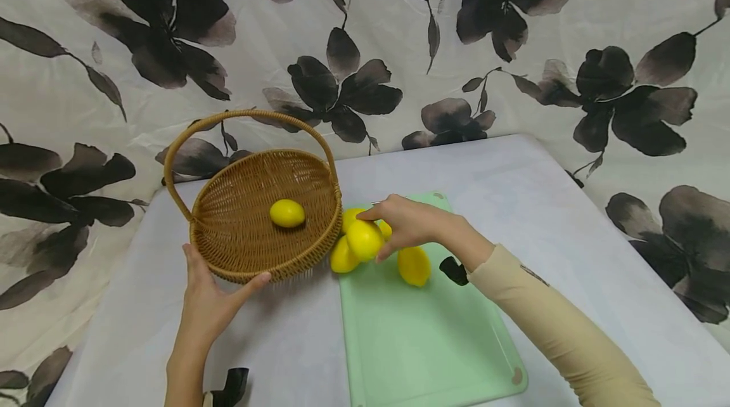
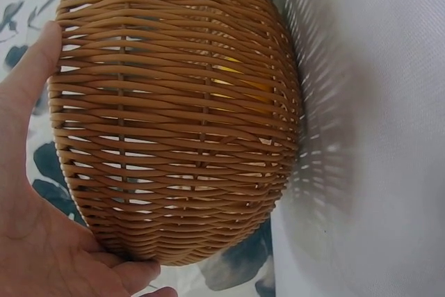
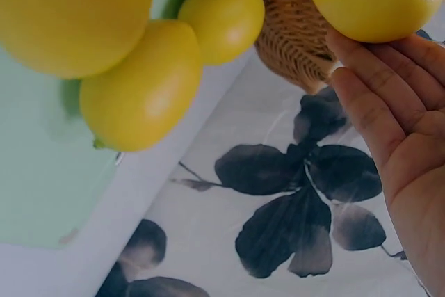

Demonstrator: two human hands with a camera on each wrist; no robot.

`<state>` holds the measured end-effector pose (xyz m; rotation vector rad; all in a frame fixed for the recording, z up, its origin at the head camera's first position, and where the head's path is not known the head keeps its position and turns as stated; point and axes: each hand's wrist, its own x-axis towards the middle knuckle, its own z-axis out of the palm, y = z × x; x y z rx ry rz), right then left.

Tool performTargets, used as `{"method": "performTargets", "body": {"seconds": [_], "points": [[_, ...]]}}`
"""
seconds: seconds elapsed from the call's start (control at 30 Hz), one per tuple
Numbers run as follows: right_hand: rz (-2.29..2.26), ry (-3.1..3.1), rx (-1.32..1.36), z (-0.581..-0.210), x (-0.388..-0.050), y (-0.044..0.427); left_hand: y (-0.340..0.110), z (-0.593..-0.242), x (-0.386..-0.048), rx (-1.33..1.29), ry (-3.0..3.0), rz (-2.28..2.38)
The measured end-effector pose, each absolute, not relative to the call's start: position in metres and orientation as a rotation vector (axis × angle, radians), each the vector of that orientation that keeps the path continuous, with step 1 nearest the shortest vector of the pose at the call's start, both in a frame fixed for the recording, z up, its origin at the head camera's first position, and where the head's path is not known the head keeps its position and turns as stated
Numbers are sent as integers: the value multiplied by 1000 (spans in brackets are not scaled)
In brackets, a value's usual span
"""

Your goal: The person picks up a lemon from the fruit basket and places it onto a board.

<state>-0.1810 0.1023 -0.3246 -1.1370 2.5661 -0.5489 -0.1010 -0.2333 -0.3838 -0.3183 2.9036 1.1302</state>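
My right hand pinches a yellow lemon between thumb and fingers, just above the green cutting board and right of the basket. The right wrist view shows that held lemon against the fingertips. At the left, my left hand holds the near side of a wicker basket, thumb and fingers spread along its rim. The basket tilts toward me and one lemon lies inside. Several lemons are on the board, among them one lemon below the right hand and another beside the basket.
The green cutting board lies on a white-covered table, with its far left part next to the basket. An arched handle rises over the basket. Behind the table hangs a floral cloth.
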Motion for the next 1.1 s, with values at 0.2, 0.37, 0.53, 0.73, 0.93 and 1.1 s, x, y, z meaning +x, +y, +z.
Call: {"method": "performTargets", "body": {"seconds": [0.2,0.37,0.53,0.73,0.93,1.1], "points": [[-503,2551,-1136,-337,-161,101,-234,-385,-99,-302,2904,1144],[-497,2524,-1118,-346,-145,96,-234,-385,-97,-288,2908,1163],[-458,2500,-1113,-358,-131,95,-234,-385,-98,-250,2910,1189],[-420,2502,-1104,-370,-122,97,-234,-384,-100,-244,2916,1185],[-385,2504,-1151,-381,-118,96,-234,-385,-100,-251,2915,1176],[-340,2506,-1170,-387,-116,95,-234,-385,-99,-263,2913,1182]]}}
